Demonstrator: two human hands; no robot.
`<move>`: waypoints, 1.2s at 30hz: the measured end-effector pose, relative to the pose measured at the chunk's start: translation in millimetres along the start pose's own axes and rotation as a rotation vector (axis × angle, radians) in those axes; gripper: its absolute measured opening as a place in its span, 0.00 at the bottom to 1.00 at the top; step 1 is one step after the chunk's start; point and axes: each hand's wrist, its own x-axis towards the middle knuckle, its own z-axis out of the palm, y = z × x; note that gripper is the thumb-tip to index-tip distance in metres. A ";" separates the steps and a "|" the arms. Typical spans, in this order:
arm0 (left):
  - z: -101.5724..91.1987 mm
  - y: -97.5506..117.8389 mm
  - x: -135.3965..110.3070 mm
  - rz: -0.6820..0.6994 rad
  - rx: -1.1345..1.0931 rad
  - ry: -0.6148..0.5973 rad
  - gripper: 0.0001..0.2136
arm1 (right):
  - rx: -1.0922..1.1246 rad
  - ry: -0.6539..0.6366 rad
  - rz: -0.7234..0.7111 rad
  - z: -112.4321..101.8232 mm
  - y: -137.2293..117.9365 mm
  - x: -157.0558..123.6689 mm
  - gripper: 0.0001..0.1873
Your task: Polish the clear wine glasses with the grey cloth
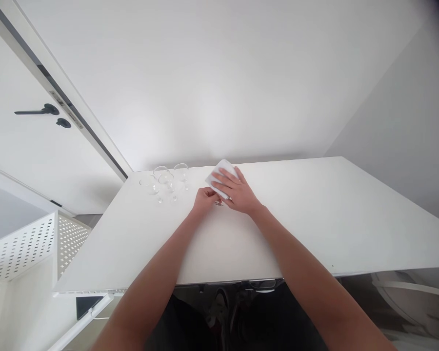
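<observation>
A folded white cloth (224,165) is pressed under the spread fingers of my right hand (237,192), which grips it around something mostly covered. Just below the cloth, the clear foot of a stemmed glass (218,204) shows between my hands. My left hand (205,199) is closed in a pinch at the glass's stem, and the bowl is hidden by the cloth and my right hand. To the left of my hands stand several clear stemmed glasses (166,183), grouped near the table's back edge.
A long white table (351,209) stretches against the white wall (219,73). At the left is a white door with a black handle (44,110). A white perforated panel (22,248) stands beside the table's left end. A pale curved object (413,287) lies below the front edge at right.
</observation>
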 end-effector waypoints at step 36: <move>3.4 17.4 -4.2 -0.083 0.107 0.050 0.20 | 1.135 0.405 0.860 24.8 -8.5 -3.6 0.26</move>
